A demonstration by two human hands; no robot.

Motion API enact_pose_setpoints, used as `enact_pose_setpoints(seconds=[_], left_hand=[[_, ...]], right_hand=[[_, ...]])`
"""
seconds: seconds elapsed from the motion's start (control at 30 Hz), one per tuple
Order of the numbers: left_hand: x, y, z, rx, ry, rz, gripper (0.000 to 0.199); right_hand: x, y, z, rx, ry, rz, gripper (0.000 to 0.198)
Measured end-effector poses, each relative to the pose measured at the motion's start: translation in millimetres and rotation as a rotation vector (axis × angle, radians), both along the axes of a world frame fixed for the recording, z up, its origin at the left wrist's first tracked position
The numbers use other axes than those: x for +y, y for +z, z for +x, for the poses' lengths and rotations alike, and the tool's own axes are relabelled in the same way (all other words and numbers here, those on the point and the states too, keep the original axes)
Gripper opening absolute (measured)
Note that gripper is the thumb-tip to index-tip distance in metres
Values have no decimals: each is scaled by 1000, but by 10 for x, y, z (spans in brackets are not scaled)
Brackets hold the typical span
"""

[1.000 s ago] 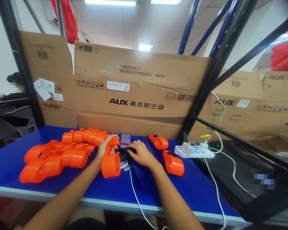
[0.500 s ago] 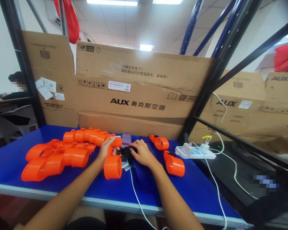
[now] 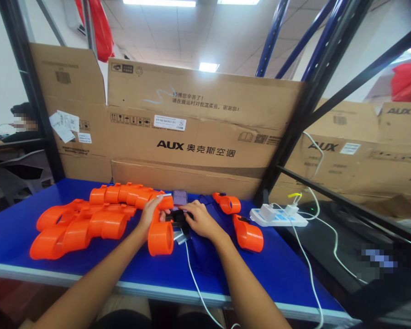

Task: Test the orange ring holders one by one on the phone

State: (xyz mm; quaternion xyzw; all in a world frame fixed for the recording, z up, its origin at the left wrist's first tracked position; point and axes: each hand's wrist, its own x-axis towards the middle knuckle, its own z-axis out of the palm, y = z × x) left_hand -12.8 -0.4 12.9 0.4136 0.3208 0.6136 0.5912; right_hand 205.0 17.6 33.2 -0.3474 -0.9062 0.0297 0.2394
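My left hand (image 3: pixel 151 214) is closed round an orange plastic double-ring part (image 3: pixel 160 240), its wide ring hanging toward me. A black piece (image 3: pixel 176 220) sits at that part's right side, between my hands. Over this black piece, the bent fingers of my right hand (image 3: pixel 200 219) press from the right; their tips are partly hidden. Just below lies a small silvery-grey object (image 3: pixel 182 237), with a white cable (image 3: pixel 192 269) running from it toward the table's front edge. Behind my hands a phone (image 3: pixel 180 198) leans with its screen lit.
Several orange ring parts (image 3: pixel 77 235) lie in rows on the blue table (image 3: pixel 130 269) at left. Two more, a rear one (image 3: pixel 230 204) and a nearer one (image 3: pixel 250 236), are at right beside a white power strip (image 3: pixel 277 218) with cables. A cardboard panel (image 3: pixel 198 123) closes off the back.
My right hand has shifted slightly, its fingers drawn a little closer together on the black piece. My left hand and the orange part stay almost in place.
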Motion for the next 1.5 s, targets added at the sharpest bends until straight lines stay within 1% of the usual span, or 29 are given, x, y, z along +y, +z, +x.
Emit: enact_pose_setpoints(seconds=[0.17, 0.33, 0.47, 0.57, 0.63, 0.8, 0.97, 1.2, 1.4, 1.5], left_hand=[[5, -11, -3, 24, -4, 11, 53], [8, -7, 6, 61, 21, 63, 50], [2, -23, 59, 129, 24, 89, 44], [-32, -41, 115, 205, -41, 91, 46], [-65, -46, 145, 249, -92, 109, 49], [-113, -36, 171, 307, -171, 148, 54], [-92, -42, 159, 355, -190, 179, 51], [-79, -52, 156, 372, -170, 166, 50], [-48, -57, 150, 363, -105, 126, 48], [-25, -70, 144, 355, -83, 110, 47]], right_hand=[[13, -23, -4, 8, -38, -33, 43], [0, 8, 11, 69, -28, -34, 39], [-40, 79, 39, 248, -16, 0, 29], [-94, 127, 32, 418, 20, -26, 31], [-126, 147, 12, 473, 40, -55, 32], [-143, 152, -34, 464, 54, -82, 18], [-136, 136, -41, 483, 49, -71, 15], [-142, 134, -51, 465, 24, -51, 15], [-133, 119, -77, 488, -64, -14, 17], [-132, 116, -66, 497, -79, -25, 18]])
